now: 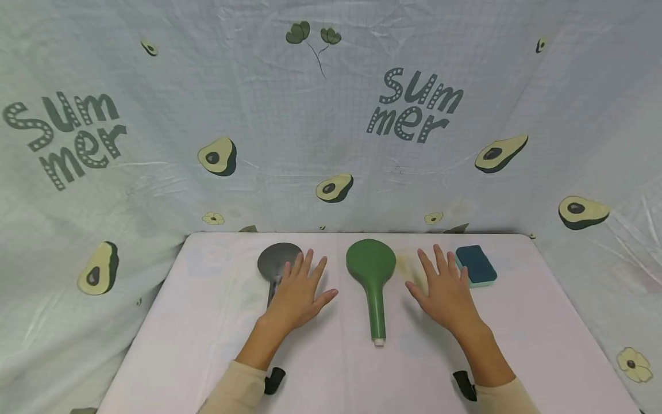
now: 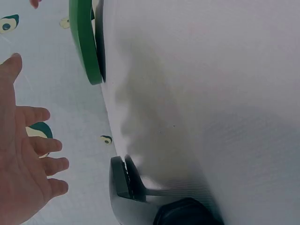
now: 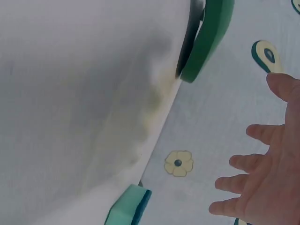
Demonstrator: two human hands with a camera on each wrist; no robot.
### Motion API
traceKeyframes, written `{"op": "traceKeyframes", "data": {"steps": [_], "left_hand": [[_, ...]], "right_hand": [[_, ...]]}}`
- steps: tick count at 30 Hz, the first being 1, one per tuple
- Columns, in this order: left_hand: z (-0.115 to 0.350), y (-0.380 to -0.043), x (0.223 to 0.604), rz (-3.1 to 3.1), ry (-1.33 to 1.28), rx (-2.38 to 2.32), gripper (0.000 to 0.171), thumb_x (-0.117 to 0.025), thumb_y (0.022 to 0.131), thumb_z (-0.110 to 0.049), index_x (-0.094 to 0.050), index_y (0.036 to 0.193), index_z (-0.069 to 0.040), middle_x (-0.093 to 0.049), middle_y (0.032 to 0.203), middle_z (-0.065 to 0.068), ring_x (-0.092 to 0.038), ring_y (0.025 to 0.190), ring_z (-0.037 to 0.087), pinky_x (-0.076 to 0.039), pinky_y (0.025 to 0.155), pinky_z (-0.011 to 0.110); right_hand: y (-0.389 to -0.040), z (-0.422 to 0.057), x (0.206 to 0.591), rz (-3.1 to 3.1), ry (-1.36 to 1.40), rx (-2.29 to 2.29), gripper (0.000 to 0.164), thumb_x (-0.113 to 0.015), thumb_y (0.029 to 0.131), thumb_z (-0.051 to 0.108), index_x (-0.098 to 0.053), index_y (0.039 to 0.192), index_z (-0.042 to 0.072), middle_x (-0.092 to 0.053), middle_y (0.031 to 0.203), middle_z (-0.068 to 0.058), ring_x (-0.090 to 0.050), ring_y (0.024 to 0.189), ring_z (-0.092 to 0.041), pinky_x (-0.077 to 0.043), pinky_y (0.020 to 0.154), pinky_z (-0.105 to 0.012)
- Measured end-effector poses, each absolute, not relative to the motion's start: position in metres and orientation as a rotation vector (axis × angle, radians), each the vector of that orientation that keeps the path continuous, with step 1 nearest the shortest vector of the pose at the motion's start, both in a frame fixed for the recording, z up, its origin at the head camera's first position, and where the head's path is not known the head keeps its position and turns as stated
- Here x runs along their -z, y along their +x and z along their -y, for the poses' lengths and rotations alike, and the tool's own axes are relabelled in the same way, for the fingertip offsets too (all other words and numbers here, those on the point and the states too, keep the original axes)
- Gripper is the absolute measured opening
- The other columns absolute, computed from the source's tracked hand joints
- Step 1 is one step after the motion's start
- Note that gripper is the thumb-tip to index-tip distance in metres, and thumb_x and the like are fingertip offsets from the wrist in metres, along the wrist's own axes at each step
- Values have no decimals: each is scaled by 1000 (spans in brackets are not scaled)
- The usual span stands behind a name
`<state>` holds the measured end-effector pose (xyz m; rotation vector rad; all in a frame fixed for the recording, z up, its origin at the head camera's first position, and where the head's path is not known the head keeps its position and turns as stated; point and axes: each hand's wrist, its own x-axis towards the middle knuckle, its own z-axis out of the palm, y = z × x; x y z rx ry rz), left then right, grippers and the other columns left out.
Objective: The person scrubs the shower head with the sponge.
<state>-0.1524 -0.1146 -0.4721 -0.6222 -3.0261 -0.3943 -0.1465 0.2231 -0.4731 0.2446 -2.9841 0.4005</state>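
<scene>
My left hand [image 1: 297, 293] is held over the table with its fingers spread, holding nothing. In the head view it overlaps a dark grey, round-headed thing [image 1: 278, 261] with a handle, partly hidden behind the fingers. My right hand [image 1: 449, 293] hovers likewise, fingers straight and apart, its palm showing in the right wrist view. Close to its fingertips lies a sponge [image 1: 476, 264], dark blue on top and light green below. Between the hands lies a green, round-headed thing [image 1: 370, 261] with a long handle and a small white tip, its handle toward me.
The pale table [image 1: 331, 385] ends at a back edge against a hanging sheet [image 1: 279, 115] printed with avocados, flowers and lettering. A black strap end [image 1: 275, 380] sticks out by the left wrist, another [image 1: 464, 385] by the right.
</scene>
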Motion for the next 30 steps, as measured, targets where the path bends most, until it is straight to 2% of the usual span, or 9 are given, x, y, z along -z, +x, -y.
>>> {"op": "traceKeyframes", "data": {"steps": [4, 12, 17, 21, 24, 30], "left_hand": [[113, -152, 471, 3048, -649, 521, 76, -50, 104, -58, -34, 161, -11, -22, 168, 25, -22, 155, 47, -23, 123, 68], [106, -153, 474, 3077, -692, 828, 74, -47, 106, -56, -31, 162, -10, -24, 168, 24, -23, 156, 45, -22, 125, 63], [101, -153, 475, 3101, -686, 1039, 74, -43, 107, -58, -30, 163, -13, -23, 169, 20, -23, 157, 41, -23, 127, 59], [97, -152, 474, 3098, -682, 1169, 72, -40, 107, -59, -30, 163, -14, -27, 169, 18, -26, 157, 35, -25, 126, 59], [93, -153, 475, 3075, -681, 1289, 70, -39, 109, -56, -31, 163, -12, -32, 167, 15, -29, 156, 32, -26, 127, 55], [86, -155, 480, 3019, -643, 1612, 70, -36, 110, -54, -29, 162, -7, -42, 161, 20, -43, 148, 37, -36, 121, 57]], "right_hand": [[-149, -234, 469, 2970, 272, -376, 77, -62, 99, 48, -36, 159, 8, -24, 165, -31, -24, 148, -60, -22, 109, -85], [-157, -259, 463, 2967, 270, -387, 75, -63, 100, 45, -36, 158, 6, -26, 164, -32, -28, 147, -58, -23, 109, -84], [-163, -275, 463, 2922, 299, -352, 73, -65, 100, 43, -40, 156, 4, -30, 161, -33, -33, 143, -59, -28, 105, -83], [-165, -287, 463, 2881, 318, -326, 71, -68, 98, 40, -44, 153, 2, -34, 158, -35, -38, 138, -61, -32, 101, -83], [-166, -295, 461, 2883, 312, -332, 70, -69, 97, 38, -46, 151, 1, -36, 156, -36, -39, 136, -62, -32, 101, -84], [-170, -314, 462, 2912, 282, -397, 69, -66, 99, 39, -44, 152, 0, -35, 156, -36, -37, 139, -57, -30, 103, -83]]}}
